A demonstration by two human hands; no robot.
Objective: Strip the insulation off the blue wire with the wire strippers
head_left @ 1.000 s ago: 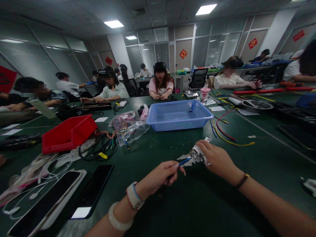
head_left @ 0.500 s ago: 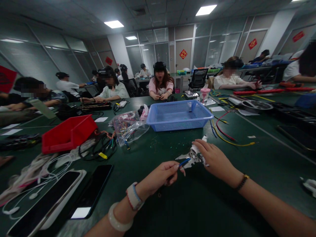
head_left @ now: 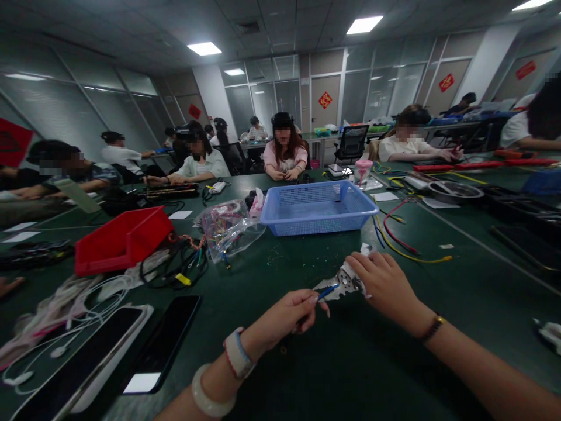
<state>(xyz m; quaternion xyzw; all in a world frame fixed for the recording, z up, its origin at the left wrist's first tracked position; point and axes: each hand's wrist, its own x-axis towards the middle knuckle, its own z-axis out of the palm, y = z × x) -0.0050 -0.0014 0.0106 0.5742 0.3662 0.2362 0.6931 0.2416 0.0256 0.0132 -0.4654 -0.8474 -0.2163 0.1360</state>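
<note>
My left hand [head_left: 295, 310] pinches a short blue wire [head_left: 328, 292], whose end points up and to the right. Wrapped around the pale handles of a metal wire stripper [head_left: 346, 283] is my right hand [head_left: 381, 278]. The blue wire's end lies between the stripper's jaws, which look nearly closed on it. The handles are mostly hidden under my right fingers. Green scraps [head_left: 305, 264] are scattered on the dark green table just beyond the tool.
A blue mesh basket [head_left: 318, 227] stands ahead, with a clear bag of wires [head_left: 228, 231] and a red bin [head_left: 125, 240] to its left. Phones [head_left: 164, 339] and white earphones [head_left: 59, 351] lie near left. Loose coloured wires [head_left: 407, 242] lie right. Several people sit around.
The stripper's jaws were spread apart and have closed around the blue wire. My right hand has shifted slightly right, its fingers squeezing the handles. My left hand has barely moved.
</note>
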